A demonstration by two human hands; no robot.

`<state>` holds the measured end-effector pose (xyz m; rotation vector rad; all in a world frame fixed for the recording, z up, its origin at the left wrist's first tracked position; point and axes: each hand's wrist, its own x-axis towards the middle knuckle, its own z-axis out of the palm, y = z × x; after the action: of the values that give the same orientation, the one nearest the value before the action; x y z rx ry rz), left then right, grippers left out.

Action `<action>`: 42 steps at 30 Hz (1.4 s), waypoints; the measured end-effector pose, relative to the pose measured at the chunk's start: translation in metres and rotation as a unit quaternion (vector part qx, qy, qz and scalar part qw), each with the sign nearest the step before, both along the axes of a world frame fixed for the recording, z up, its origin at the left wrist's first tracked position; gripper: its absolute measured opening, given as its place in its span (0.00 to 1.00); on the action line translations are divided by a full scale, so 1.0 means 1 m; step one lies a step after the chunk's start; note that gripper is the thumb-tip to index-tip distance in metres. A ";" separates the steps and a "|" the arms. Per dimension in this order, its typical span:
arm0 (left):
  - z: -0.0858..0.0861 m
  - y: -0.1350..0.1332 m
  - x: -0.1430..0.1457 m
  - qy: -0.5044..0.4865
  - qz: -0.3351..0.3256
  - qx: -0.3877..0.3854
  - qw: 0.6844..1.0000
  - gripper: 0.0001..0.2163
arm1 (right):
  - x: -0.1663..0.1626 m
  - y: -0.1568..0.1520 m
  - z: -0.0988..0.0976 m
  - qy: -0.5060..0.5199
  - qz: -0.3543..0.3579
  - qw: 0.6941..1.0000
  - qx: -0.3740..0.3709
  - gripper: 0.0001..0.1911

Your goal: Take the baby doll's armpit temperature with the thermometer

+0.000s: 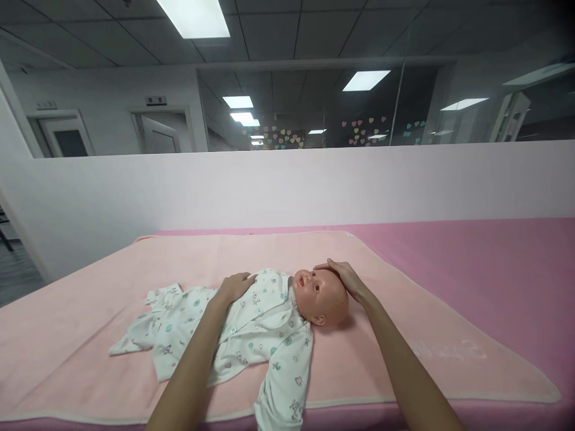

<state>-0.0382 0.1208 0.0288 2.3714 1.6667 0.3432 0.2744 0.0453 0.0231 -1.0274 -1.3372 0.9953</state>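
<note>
A baby doll [323,299] lies on its back, its bald head to the right and its legs to the left. It wears a white printed top [265,329] and matching trousers [184,317]. My left hand [236,287] lies flat across the doll's belly, fingers pointing right. On top of the doll's head rests my right hand [344,275], its fingers stretched over the forehead. Neither hand grips anything. One sleeve hangs over the front edge toward me; the doll's hands and feet do not show.
A peach blanket [103,299] lies under the doll on a pink mattress [471,263]. Behind them stands a low white wall [287,185] with glass above it. The blanket's near edge runs close to the mattress's front edge.
</note>
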 end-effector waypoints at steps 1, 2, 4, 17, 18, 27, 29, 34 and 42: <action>0.000 0.000 0.000 0.000 0.000 0.000 1.000 0.26 | 0.002 0.001 -0.001 0.017 -0.013 1.000 0.004 0.26; 0.000 0.000 0.000 0.001 -0.001 0.000 1.000 0.26 | 0.003 0.002 -0.002 0.035 -0.022 0.999 0.005 0.25; 0.000 0.000 0.000 0.001 -0.003 -0.001 1.000 0.26 | 0.005 0.003 -0.002 0.067 -0.037 0.997 0.005 0.25; -0.003 0.004 -0.001 -0.028 0.010 -0.014 0.999 0.25 | -0.004 -0.009 0.006 0.003 0.019 1.000 0.004 0.24; -0.004 0.005 -0.001 -0.032 0.015 -0.018 0.999 0.25 | -0.003 -0.008 0.005 0.018 0.011 1.000 0.008 0.24; 0.011 -0.011 0.007 -0.276 -0.037 0.029 0.960 0.24 | -0.011 -0.011 0.005 -0.007 0.025 0.999 -0.029 0.24; 0.016 -0.024 0.018 -0.410 -0.133 -0.021 0.902 0.23 | -0.011 -0.011 0.004 -0.012 0.017 0.999 -0.030 0.24; 0.017 -0.054 0.050 -0.294 -0.222 -0.089 0.925 0.14 | -0.009 -0.006 0.000 -0.016 0.018 1.000 -0.020 0.23; 0.013 -0.053 0.051 -0.320 -0.214 -0.100 0.918 0.13 | -0.005 -0.007 0.000 -0.027 -0.055 0.997 0.038 0.20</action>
<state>0.0125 0.0680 0.0421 2.0700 0.8244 0.7246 0.2695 0.0387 0.0230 -1.0646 -1.3381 0.8333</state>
